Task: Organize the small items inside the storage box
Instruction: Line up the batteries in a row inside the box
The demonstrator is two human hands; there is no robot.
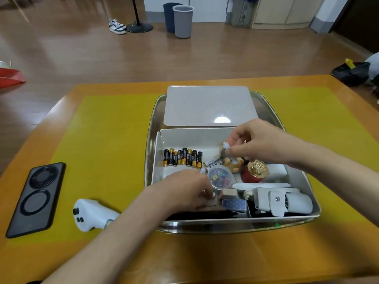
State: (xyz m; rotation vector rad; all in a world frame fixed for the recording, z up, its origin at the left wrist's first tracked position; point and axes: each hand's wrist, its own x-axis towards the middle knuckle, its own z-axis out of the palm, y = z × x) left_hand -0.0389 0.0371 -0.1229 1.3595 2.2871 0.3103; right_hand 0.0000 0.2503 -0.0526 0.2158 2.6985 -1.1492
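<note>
Wooden flooring surrounds a desk with a yellow mat, where a white storage box sits in a metal tray, its lid laid behind it to keep the box open. Black-and-gold batteries line up along the far left, apparently already sorted. The right hand has fingers pinched on a white battery above the clutter. The left hand reaches among small items beside a clear tub of clips; whether its fingers grip anything, I cannot tell.

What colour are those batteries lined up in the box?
The batteries are black with gold ends, seen clearly in the head view.
</note>
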